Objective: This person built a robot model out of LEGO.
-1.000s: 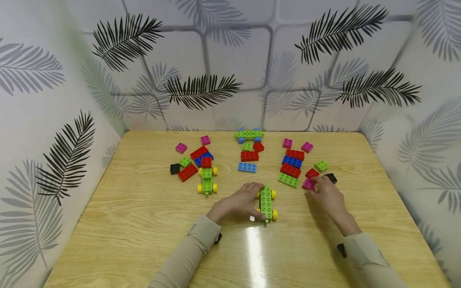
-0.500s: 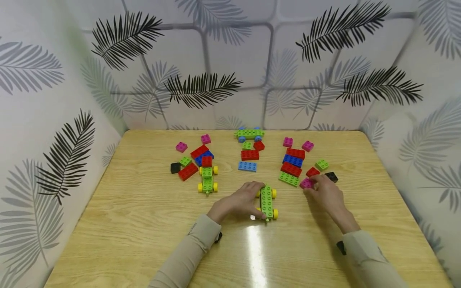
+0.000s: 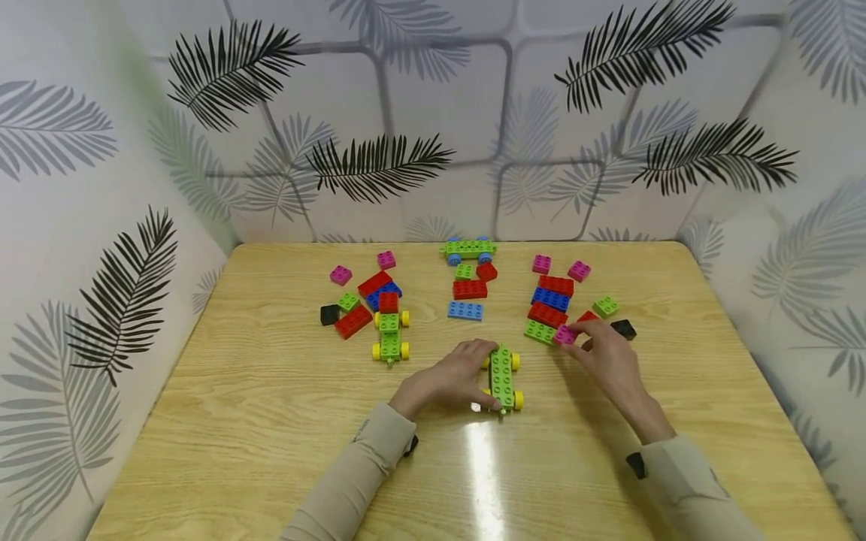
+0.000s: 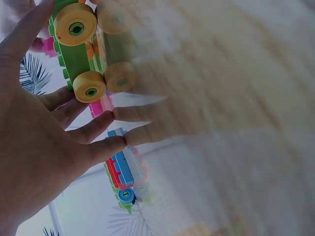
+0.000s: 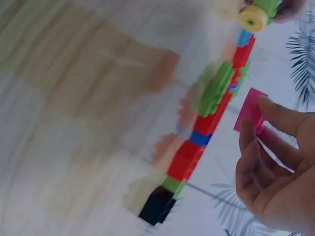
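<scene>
My left hand (image 3: 456, 379) holds a green toy car base (image 3: 501, 379) with yellow wheels on the table, thumb at its near end and fingers at its far end. In the left wrist view its yellow wheel (image 4: 76, 25) shows beside the hand. My right hand (image 3: 612, 364) pinches a pink building brick (image 3: 564, 335) between thumb and fingers. The right wrist view shows this pink brick (image 5: 250, 109) raised off the table. In the head view it overlaps the end of a long green brick (image 3: 540, 332).
Left of the left hand stands another yellow-wheeled car (image 3: 390, 338) with a red brick on it. A blue-wheeled base (image 3: 469, 250) is at the back edge. A light blue brick (image 3: 465, 310), red brick (image 3: 470, 289) and black brick (image 3: 623, 329) lie among several others.
The right hand has lifted the pink brick from beside the small red brick and moved it left toward the long green brick. The left hand has stayed on the car base.
</scene>
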`<state>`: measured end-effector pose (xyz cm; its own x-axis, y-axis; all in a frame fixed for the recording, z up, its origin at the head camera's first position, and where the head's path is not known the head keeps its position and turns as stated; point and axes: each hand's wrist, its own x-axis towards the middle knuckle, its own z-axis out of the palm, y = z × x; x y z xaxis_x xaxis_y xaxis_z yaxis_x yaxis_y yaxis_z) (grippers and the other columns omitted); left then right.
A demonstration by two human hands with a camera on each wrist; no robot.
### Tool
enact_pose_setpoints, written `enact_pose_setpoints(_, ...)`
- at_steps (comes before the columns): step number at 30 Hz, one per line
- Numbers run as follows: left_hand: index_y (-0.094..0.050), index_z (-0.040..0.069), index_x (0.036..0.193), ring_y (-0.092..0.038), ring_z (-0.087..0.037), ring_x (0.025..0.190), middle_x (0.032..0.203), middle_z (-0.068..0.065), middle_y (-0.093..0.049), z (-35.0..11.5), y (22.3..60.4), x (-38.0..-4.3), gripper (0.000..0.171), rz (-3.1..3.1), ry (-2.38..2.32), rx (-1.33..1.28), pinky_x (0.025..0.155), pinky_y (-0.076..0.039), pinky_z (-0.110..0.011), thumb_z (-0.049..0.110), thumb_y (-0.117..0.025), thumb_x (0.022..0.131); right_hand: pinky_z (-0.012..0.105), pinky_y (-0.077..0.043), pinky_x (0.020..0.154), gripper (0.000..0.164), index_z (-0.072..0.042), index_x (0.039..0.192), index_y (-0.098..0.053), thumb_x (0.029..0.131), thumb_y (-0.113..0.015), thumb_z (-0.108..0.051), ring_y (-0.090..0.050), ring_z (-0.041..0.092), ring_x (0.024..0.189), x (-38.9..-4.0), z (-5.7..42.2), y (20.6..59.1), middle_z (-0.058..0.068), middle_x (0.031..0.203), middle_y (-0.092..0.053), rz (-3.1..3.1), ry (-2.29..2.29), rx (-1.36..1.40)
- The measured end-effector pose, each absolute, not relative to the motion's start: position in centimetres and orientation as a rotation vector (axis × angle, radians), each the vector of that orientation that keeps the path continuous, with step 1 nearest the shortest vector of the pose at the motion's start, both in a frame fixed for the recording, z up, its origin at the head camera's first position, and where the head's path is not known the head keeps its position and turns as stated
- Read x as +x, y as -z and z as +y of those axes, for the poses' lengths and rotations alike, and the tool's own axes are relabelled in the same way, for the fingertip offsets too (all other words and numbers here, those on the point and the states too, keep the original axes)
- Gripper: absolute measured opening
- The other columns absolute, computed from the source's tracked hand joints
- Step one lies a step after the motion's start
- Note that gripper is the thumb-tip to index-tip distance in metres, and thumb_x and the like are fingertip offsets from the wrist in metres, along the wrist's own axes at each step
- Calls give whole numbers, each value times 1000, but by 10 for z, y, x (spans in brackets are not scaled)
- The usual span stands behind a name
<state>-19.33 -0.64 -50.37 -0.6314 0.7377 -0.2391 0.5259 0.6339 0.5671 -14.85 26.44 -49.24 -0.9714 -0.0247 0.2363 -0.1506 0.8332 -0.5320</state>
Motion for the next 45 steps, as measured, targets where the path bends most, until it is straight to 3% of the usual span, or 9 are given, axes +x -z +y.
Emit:
enact_pose_setpoints(8, -26, 13, 150, -26, -22, 140, 151, -4, -31, -8, 502, -194, 95, 2418, -633, 1007, 113, -28, -37, 51, -76, 78, 30, -51, 64, 30, -8, 112, -67, 84, -76, -12, -60, 16, 77, -143, 231, 481, 6, 106, -64, -2768, -952, 466)
enact_pose_setpoints(15, -26, 12, 150, -26, -23, 140, 152, -5, -31, -6, 502, -193, 95, 2415, -651, 1011, 112, -29, -38, 51, -75, 79, 32, -53, 68, 33, -8, 113, -67, 81, -77, -7, -59, 13, 76, -143, 209, 483, 3, 104, -64, -2794, -1015, 655)
enact_pose_setpoints(32, -26, 12, 150, -25, -23, 141, 152, -6, -31, -5, 502, -192, 96, 2416, -655, 991, 113, -28, -38, 51, -76, 78, 25, -50, 62, 26, -7, 105, -71, 81, -78, -14, -58, 11, 73, -147, 193, 484, 2, 99, -64, -2896, -770, 637)
enact_pose_setpoints(45, -26, 12, 150, -25, -23, 141, 153, -5, -30, -5, 505, -195, 96, 2406, -663, 994, 113, -27, -38, 52, -75, 78, 29, -52, 64, 23, -5, 99, -73, 78, -79, -5, -60, 15, 73, -158, 192, 470, 5, 93, -63, -3062, -758, 629)
